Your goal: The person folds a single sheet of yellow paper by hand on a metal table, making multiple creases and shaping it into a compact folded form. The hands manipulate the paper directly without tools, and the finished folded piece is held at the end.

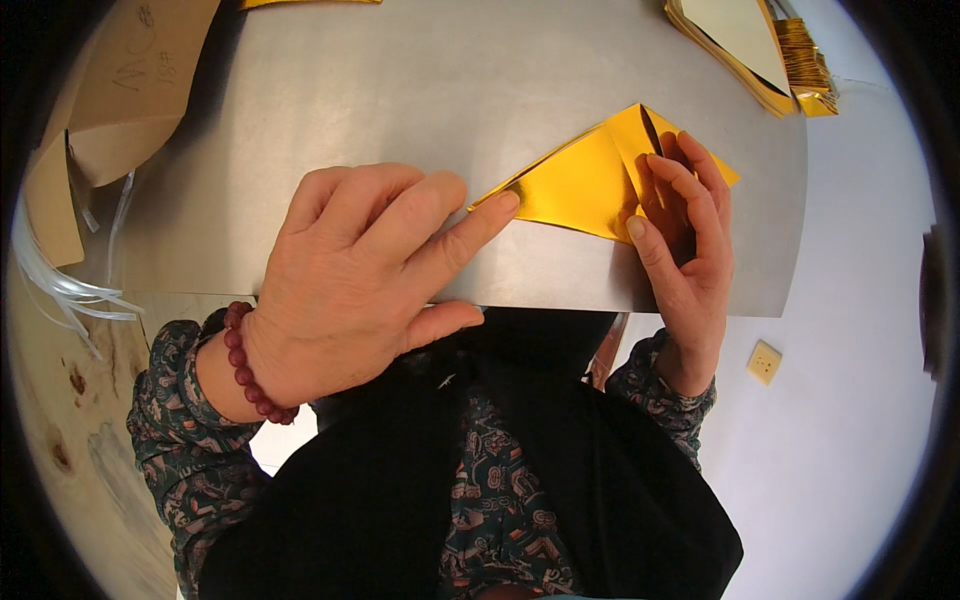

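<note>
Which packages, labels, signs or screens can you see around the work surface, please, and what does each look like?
Brown cardboard piece: upper left, beside the metal sheet, flat and bent, tan with dark handwritten marks.
Bundle of gold foil sheets: upper right corner, stacked, shiny gold edges.
Stack of gold paper: upper right, next to the bundle, pale face with gold rim.
No screens or signs in view.

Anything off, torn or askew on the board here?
Nothing stands out. The gold sheet lies flat and untorn on the grey board, left hand pinning its corner, right hand on the fold. The gold stack sits loosely fanned at the far edge.
</note>
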`<state>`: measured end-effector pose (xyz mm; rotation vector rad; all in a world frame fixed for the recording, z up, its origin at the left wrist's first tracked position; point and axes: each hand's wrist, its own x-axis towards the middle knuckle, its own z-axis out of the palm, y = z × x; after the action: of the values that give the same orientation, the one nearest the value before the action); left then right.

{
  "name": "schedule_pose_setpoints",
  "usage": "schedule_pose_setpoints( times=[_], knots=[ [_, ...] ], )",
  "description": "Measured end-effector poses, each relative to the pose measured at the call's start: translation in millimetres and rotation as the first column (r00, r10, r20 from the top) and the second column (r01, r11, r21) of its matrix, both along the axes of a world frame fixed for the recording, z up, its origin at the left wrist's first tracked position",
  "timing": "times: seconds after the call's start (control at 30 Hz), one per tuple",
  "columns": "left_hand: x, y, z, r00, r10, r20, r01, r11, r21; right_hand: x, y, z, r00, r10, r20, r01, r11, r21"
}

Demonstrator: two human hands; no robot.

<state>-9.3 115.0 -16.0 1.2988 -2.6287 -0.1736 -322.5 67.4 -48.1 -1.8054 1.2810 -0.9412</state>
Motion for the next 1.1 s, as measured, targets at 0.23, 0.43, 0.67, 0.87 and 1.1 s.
schedule_pose_setpoints(
  times=[0.23,0.43,0.67,0.87,1.1],
  knots=[
    [4,-1,-2,0.998,-0.051,-0.026,0.050,0.998,-0.039,2,0,-3,0.999,-0.019,0.049,0.019,1.000,0.001],
    [4,-8,1,0.930,0.103,-0.354,-0.077,0.993,0.086,1,1,2,0.999,-0.032,-0.034,0.032,0.999,-0.014],
    [-7,-24,3,0.896,0.128,-0.426,-0.095,0.991,0.097,4,2,2,0.993,-0.050,-0.103,0.042,0.996,-0.081],
    [-16,-27,0,0.873,0.228,-0.432,-0.193,0.973,0.125,1,2,-1,0.989,-0.042,-0.139,0.024,0.991,-0.131],
    [-15,-25,-1,0.890,0.260,-0.375,-0.233,0.965,0.117,5,4,-3,0.978,-0.042,-0.205,-0.003,0.977,-0.215]
  ],
)
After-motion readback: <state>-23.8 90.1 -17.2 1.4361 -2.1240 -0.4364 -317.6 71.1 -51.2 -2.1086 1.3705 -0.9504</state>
